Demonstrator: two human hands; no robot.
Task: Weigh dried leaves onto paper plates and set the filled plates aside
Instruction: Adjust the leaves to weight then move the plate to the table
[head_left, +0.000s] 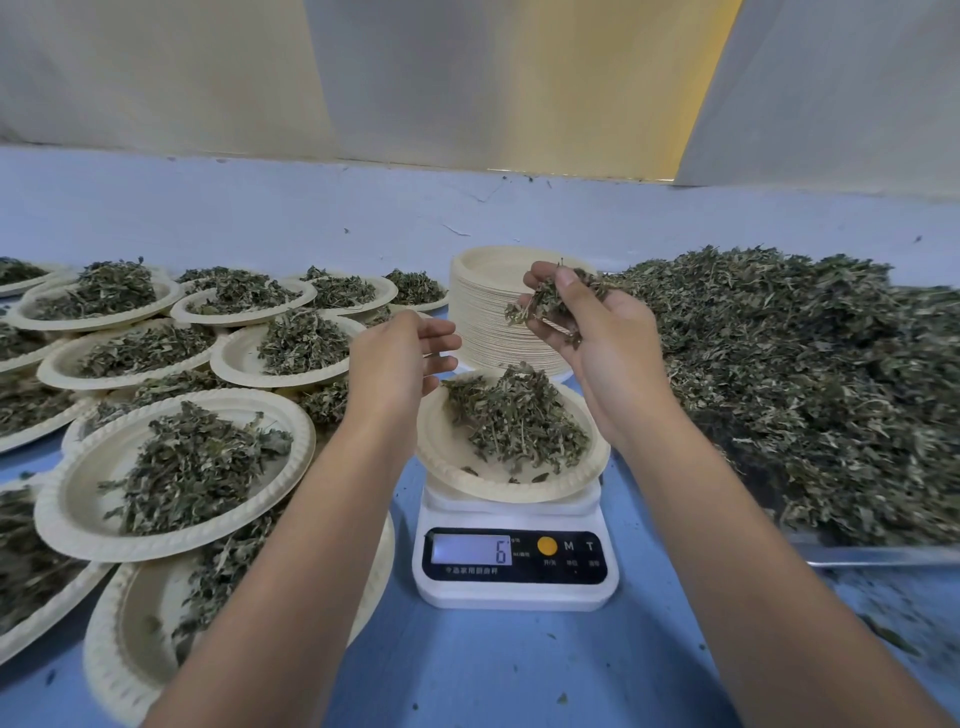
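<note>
Plate (439, 447) with leaves (514, 415) on scale (514, 556), display 6. Right hand (597, 338) above scale pinches tuft (540, 301). Left hand (400, 358) beside scale, relaxed, empty. Risk: whole tuft drops, overshoot; left hand nudges plate, false reading.

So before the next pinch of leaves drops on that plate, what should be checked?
1. Plate sits on the scale: ok.
2. Display is lit and shows a 6: ok.
3. Target weight reached: cannot tell, no target is shown.
4. Left hand is clear of the plate, adding no weight: cannot tell, it hovers at the rim.
5. Right hand holds leaves above the plate: ok.
6. Spare plates are stacked behind the scale: ok.
</note>
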